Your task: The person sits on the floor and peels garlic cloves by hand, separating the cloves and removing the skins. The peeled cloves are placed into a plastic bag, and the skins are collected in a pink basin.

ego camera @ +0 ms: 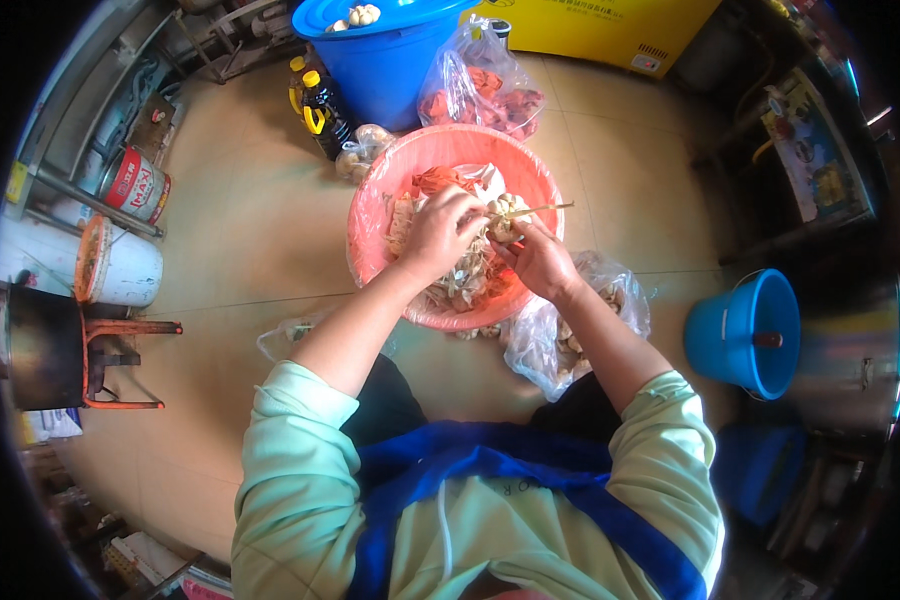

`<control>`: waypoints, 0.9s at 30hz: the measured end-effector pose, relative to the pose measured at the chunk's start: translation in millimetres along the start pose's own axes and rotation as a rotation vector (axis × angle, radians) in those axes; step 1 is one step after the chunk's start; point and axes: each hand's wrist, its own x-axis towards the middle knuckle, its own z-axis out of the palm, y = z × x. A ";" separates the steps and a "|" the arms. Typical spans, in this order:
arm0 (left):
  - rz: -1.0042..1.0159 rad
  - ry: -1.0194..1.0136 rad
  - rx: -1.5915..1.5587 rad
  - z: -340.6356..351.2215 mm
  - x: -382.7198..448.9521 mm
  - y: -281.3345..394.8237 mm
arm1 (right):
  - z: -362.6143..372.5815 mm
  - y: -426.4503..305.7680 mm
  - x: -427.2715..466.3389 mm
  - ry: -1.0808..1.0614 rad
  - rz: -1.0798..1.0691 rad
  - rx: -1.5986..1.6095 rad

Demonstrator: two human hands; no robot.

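My right hand holds a garlic bulb above a pink plastic basin. A long dry stem sticks out from the bulb to the right. On the bulb's left side, the thumb and fingers of my left hand pinch at it; the exact grip is partly hidden by the fingers. Clear plastic film lines the basin. Inside lie dry garlic skins, some red wrapping and pale scraps. A clear plastic bag of garlic rests on the floor by the basin, partly behind my right forearm.
Beyond the basin stand a blue tub with garlic on its lid, a bag with red contents and dark bottles with yellow caps. A blue bucket stands at right. White pails and a dark pot are at left.
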 end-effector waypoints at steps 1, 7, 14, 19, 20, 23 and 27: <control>0.044 -0.024 -0.086 1.1 0.7 4.6 | -0.9 0.5 0.9 -0.013 0.002 -0.020; 0.081 -0.052 -0.089 -0.5 0.8 14.4 | -4.7 1.1 2.9 -0.052 0.009 -0.086; 0.135 0.016 -0.053 2.5 2.0 9.6 | 5.5 2.6 1.2 -0.019 0.064 -0.027; 0.128 -0.048 0.044 2.8 -0.6 -6.5 | 0.9 2.7 6.2 0.014 0.082 0.056; 0.120 -0.076 0.099 1.6 -2.2 -11.3 | -1.5 1.2 7.9 0.050 0.063 0.080; 0.031 -0.166 0.204 -1.3 -7.5 -23.5 | -7.0 0.6 10.8 0.112 0.028 0.129; -0.086 -0.204 0.337 -0.1 -6.8 -25.1 | -7.5 5.9 10.6 0.131 0.005 0.085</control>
